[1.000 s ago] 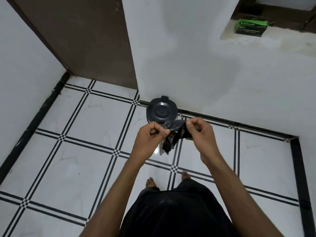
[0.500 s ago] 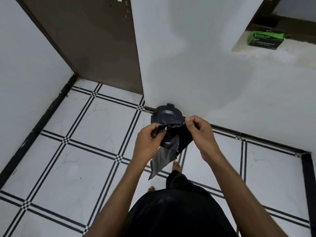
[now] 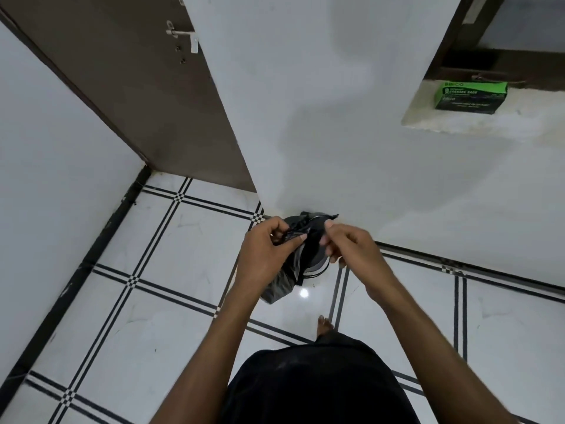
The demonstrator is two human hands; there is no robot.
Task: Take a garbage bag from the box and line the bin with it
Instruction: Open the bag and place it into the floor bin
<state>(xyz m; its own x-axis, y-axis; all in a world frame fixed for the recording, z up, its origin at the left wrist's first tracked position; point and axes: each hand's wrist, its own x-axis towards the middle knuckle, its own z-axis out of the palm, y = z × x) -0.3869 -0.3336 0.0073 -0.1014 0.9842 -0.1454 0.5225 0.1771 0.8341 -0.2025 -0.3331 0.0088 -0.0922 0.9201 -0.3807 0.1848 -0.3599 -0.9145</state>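
Note:
Both hands hold a black garbage bag (image 3: pixel 286 278) in front of me, over the floor. My left hand (image 3: pixel 265 255) pinches its top edge on the left, and my right hand (image 3: pixel 347 246) pinches the top edge on the right. The bag hangs down partly unfolded, still crumpled. Behind it, mostly hidden by the bag and my hands, stands a small dark bin (image 3: pixel 318 261) with its lid on, against the white wall. The green box of garbage bags (image 3: pixel 469 96) lies on a ledge at the upper right.
A brown door (image 3: pixel 128 87) with a metal latch (image 3: pixel 183 35) stands at the upper left. White walls enclose the tiled floor (image 3: pixel 153 301) on the left and behind. My bare foot (image 3: pixel 324 324) shows below the bag.
My hands have shifted slightly apart along the bag's top edge. The bag still hangs crumpled below them. The view has tilted up, showing more of the door and ledge.

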